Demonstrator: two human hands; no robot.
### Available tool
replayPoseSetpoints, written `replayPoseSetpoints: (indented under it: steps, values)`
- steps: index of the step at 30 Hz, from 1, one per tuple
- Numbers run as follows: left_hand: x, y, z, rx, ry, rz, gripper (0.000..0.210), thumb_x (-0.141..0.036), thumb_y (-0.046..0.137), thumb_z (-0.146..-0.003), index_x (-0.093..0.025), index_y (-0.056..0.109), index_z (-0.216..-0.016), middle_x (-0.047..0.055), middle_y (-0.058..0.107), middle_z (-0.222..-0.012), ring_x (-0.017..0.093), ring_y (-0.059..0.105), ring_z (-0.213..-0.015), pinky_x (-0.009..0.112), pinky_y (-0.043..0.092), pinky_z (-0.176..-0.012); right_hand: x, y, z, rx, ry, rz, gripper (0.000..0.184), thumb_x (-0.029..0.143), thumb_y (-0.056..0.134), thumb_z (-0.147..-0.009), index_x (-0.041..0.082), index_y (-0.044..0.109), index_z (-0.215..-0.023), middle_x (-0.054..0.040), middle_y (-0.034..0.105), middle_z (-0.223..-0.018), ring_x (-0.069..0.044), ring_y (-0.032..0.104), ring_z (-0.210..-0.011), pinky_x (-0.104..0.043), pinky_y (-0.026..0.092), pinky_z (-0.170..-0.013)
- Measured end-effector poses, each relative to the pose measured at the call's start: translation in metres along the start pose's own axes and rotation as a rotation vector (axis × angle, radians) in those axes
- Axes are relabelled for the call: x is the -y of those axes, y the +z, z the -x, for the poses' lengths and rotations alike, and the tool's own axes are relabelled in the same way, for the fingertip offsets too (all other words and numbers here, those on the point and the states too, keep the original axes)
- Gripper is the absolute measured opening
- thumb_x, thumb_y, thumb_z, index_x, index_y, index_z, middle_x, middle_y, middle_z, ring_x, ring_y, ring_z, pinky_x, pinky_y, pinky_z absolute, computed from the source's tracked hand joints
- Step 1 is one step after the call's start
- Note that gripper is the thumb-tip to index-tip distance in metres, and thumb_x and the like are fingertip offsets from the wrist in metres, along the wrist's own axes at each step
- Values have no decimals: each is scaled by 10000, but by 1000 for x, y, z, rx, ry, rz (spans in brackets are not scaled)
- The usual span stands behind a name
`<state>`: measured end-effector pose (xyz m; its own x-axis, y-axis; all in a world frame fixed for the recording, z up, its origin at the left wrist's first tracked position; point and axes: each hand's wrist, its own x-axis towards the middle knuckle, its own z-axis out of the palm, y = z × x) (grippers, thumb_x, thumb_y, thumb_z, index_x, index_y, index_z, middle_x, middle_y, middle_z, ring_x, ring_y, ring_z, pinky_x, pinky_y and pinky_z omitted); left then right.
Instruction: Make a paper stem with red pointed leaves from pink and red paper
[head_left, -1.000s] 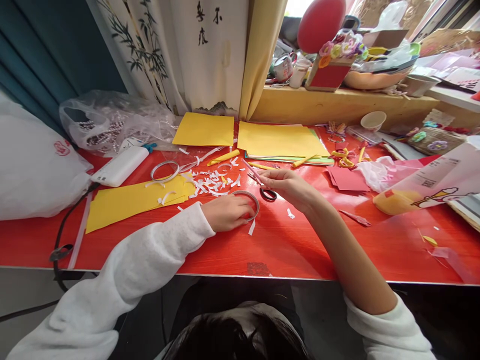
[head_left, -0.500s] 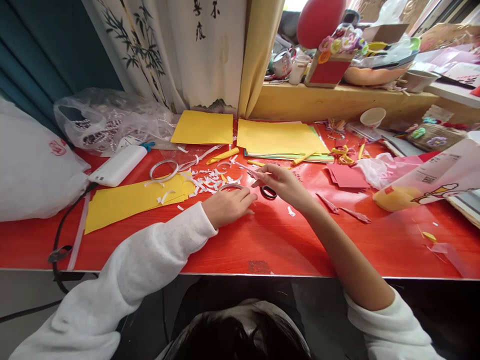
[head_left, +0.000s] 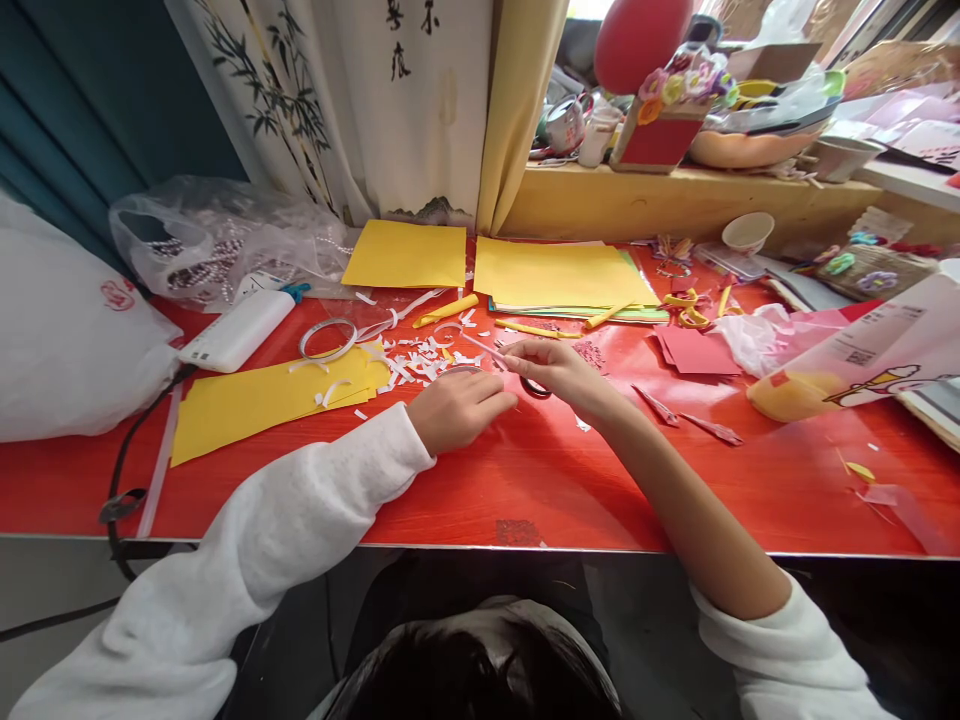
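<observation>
Yellow paper [head_left: 262, 408] lies left of the left grip [head_left: 459, 410], white scraps [head_left: 414, 362] just beyond it; whether that grip holds anything, I cannot tell. A thin pink strip [head_left: 481, 347] points leftward from the right grip [head_left: 556, 373], pinched by its fingertips, a black loop [head_left: 535, 390] just below.

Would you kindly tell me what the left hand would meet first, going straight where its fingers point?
The left hand would probably meet the black loop partly hidden by the right hand, though depth is unclear.
</observation>
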<state>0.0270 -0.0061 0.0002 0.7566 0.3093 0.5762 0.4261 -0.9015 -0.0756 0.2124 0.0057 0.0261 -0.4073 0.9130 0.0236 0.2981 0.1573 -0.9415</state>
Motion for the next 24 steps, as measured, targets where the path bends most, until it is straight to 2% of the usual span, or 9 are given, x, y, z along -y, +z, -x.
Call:
replayPoseSetpoints:
  steps: [3,5,9,13,16,20,22,24]
  values:
    - [-4,-7,-5,-114,-116,248,169,-191,394,-930,-165,561,-915,52,592,-873,113,566,-796,236,483,-735,-4,8,-2,-136,-89,144,250,404,476,-868,179,503,-760,-4,554,-729,-104,452,-621,-242,355,-581]
    - [-5,-11,-8,-164,-203,396,124,-210,426,-922,-172,544,-909,45,573,-856,102,548,-760,226,485,-698,-4,15,-1,-174,-162,184,204,368,413,-898,197,458,-796,-8,553,-762,-121,485,-692,-250,383,-647]
    - [-7,-16,-12,-216,-362,729,91,-263,498,-893,-181,533,-872,30,565,-838,97,522,-725,222,468,-649,1,25,4,-138,-213,133,98,301,393,-898,216,423,-859,8,525,-757,-120,469,-688,-254,380,-665]
    - [-8,-19,-13,-245,-444,976,91,-276,544,-866,-185,538,-867,26,558,-846,112,545,-778,236,474,-681,4,29,6,-111,-168,27,78,306,383,-898,231,400,-884,34,474,-679,-101,414,-576,-238,347,-566]
    - [-6,-25,-13,-256,-465,1042,58,-242,570,-843,-189,577,-864,21,560,-840,116,538,-768,256,468,-702,7,26,7,-195,-147,76,144,370,364,-919,239,399,-872,46,398,-607,-99,348,-521,-239,298,-517]
    - [-3,-34,-13,-171,-461,1013,168,-271,523,-851,-173,659,-858,47,624,-851,150,550,-811,310,456,-776,14,15,9,-370,-144,235,144,359,353,-934,236,401,-874,41,355,-579,-106,325,-491,-262,260,-500]
    - [-2,-34,-14,-136,-532,1047,232,-309,494,-861,-158,669,-872,52,647,-846,153,565,-806,309,462,-765,18,11,11,-448,-151,300,132,334,345,-940,232,398,-874,35,367,-584,-107,335,-484,-266,260,-502]
    - [-1,-31,-15,-130,-657,1056,219,-335,549,-833,-147,658,-853,44,657,-829,141,579,-792,286,466,-747,20,9,12,-490,-172,337,125,318,347,-942,227,398,-874,28,388,-595,-108,358,-494,-264,270,-510]
